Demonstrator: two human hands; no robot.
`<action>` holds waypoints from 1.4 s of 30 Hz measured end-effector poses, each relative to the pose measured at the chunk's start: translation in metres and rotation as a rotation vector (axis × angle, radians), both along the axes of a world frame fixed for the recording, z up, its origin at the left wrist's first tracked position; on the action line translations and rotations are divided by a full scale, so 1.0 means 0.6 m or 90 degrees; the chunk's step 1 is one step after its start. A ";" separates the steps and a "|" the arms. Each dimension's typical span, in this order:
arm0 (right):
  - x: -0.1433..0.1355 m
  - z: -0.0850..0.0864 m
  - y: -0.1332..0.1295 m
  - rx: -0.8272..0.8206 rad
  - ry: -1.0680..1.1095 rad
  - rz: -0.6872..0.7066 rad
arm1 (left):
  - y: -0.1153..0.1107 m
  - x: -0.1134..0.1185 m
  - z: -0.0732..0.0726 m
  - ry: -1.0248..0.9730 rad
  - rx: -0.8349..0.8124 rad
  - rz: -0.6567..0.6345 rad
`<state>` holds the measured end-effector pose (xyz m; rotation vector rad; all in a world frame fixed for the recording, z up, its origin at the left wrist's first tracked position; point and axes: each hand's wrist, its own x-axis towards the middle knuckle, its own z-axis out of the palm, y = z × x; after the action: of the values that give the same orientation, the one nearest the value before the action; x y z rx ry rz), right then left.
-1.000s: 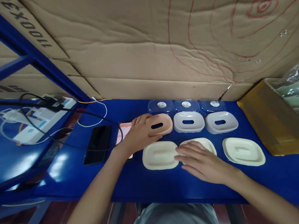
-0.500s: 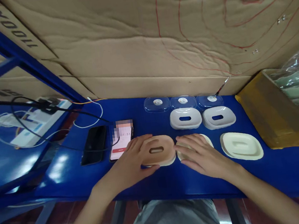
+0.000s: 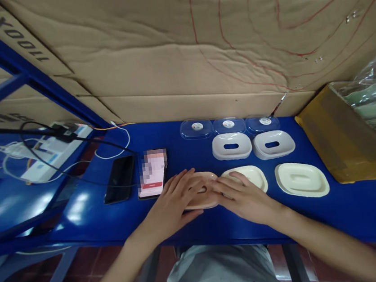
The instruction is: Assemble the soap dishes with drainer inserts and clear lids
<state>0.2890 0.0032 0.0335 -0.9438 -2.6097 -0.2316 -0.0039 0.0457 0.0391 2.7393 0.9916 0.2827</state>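
At six o'clock on the worktop [image 3: 359,212], one tan dish [image 3: 200,201] is lying beneath the unclenched left hand [image 3: 174,200], whose fingers are spreading across its top, while the right hand [image 3: 244,198], likewise loosely extended, is touching its three-o'clock end. From that dish, two cream trays [image 3: 302,180] are sitting at three, two white dishes [image 3: 233,154] at one to two, three clear lids [image 3: 197,134] at twelve to two, two phones [image 3: 119,180] at nine to ten. Each lid is bearing one round label [image 3: 228,123], print illegible; cardboard [image 3: 130,52] at ten to eleven is showing inverted "1100X".
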 end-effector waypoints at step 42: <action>0.032 0.007 0.020 -0.007 0.132 -0.042 | 0.065 0.047 0.076 -0.035 -0.104 -0.062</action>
<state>0.3084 0.0150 0.0377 -1.0017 -2.3958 -0.1276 0.0245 0.0847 0.0849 2.6073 0.8254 0.2472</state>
